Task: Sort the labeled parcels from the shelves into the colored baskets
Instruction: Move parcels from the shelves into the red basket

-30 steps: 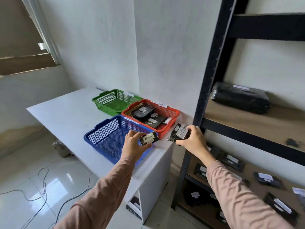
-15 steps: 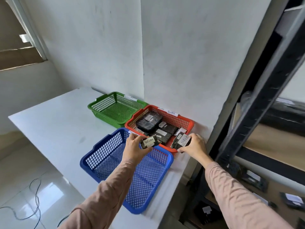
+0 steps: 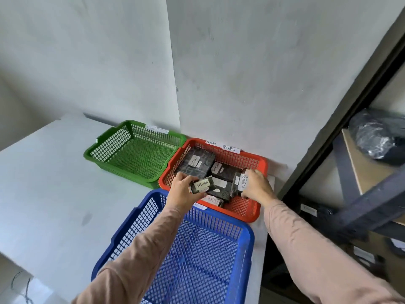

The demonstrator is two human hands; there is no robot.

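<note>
Three baskets sit on a white table (image 3: pixel 43 194): a green basket (image 3: pixel 133 153), a red basket (image 3: pixel 249 210) tagged RETURN and OVERDUE, and a blue basket (image 3: pixel 197 260) nearest me. My left hand (image 3: pixel 182 191) grips a small black parcel (image 3: pixel 201 186) labelled RETURN over the red basket's near left side. Inside the red basket's right side, my right hand (image 3: pixel 256 186) holds a second black parcel (image 3: pixel 240 183) labelled RETURN on end. Several black parcels (image 3: pixel 197 163) lie in the red basket.
A black metal shelf rack (image 3: pixel 341 137) stands to the right, with a large black wrapped bag (image 3: pixel 377 137) on a wooden shelf and more parcels on lower shelves. The wall runs right behind the baskets. The green and blue baskets hold nothing.
Both hands moved forward from above the blue basket's rim and the table edge to over the red basket, each still holding its parcel. The view swung left and down onto the baskets.
</note>
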